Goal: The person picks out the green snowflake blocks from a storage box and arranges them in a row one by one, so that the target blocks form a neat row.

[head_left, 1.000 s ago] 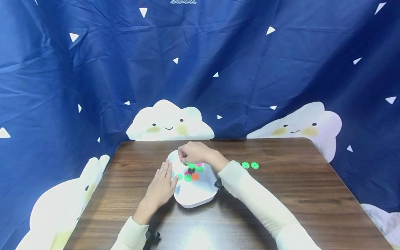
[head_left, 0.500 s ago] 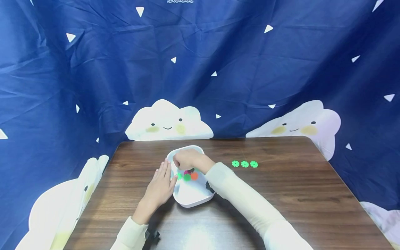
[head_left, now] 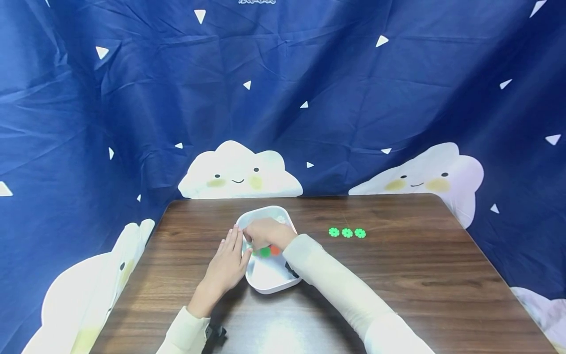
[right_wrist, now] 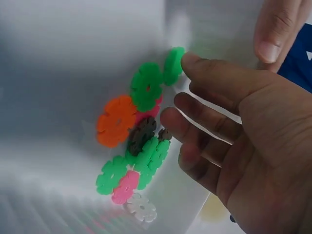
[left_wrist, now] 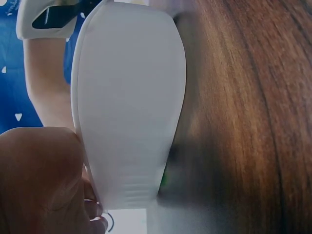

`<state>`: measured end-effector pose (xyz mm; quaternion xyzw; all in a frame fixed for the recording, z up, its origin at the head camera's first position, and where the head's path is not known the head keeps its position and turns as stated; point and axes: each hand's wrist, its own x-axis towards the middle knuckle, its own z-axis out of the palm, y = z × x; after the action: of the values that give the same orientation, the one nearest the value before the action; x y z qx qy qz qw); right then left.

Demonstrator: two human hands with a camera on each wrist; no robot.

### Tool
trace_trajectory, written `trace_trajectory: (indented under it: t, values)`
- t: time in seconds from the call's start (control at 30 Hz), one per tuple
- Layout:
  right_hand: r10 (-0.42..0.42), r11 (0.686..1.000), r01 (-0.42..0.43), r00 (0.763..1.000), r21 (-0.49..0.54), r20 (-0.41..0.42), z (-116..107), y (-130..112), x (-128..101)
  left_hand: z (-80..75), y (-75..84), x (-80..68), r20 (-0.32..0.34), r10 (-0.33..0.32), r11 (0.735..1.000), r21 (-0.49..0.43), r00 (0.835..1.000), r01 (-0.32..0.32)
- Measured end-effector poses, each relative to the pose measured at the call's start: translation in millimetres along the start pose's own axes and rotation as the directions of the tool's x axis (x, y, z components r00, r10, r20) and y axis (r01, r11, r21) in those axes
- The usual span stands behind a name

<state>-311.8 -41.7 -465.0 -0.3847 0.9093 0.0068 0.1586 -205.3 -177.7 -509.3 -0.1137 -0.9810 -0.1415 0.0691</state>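
A white plastic box [head_left: 267,278] stands on the table with flower-shaped plastic discs inside. My left hand [head_left: 225,268] rests along its left rim with straight fingers. Inside the box, my right hand [head_left: 264,232] reaches toward the left wall and covers part of the discs in the head view. In the right wrist view its fingers are loosely bent, one fingertip right at a tilted green disc [right_wrist: 174,66]. Beside that lie another green disc [right_wrist: 146,87] and an orange disc [right_wrist: 117,122]. A brown disc [right_wrist: 142,135], a pink disc [right_wrist: 126,187] and a white disc [right_wrist: 142,207] lie farther along.
On the brown wooden table [head_left: 420,265], three green discs lie in a row to the right of the box, the middle green disc [head_left: 347,233] among them. A blue curtain [head_left: 283,98] with clouds and triangles hangs behind the table.
My right hand has gone from above the far part of the box down into it, toward the left wall. The left hand has stayed on the rim.
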Motion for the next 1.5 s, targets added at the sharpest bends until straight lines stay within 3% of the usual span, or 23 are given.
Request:
trace_trajectory:
  t: [0.27, 1.07, 1.5]
  values:
    - [0.027, 0.997, -0.025, 0.999, -0.077, 0.032, 3.6, -3.1, 7.5, -1.5, 1.2, -0.5, 0.009, -0.011, 1.000, 0.010, 1.000, 0.011]
    - [0.064, 0.993, -0.056, 0.995, -0.105, 0.075, 2.1, -5.6, 5.0, -4.9, 2.6, -0.6, 0.019, -0.016, 1.000, 0.020, 1.000, 0.016]
    - [0.019, 1.000, -0.019, 0.999, -0.007, 0.028, -9.4, 10.0, -13.9, -5.5, 3.0, -2.2, 0.022, -0.017, 1.000, 0.014, 1.000, 0.017]
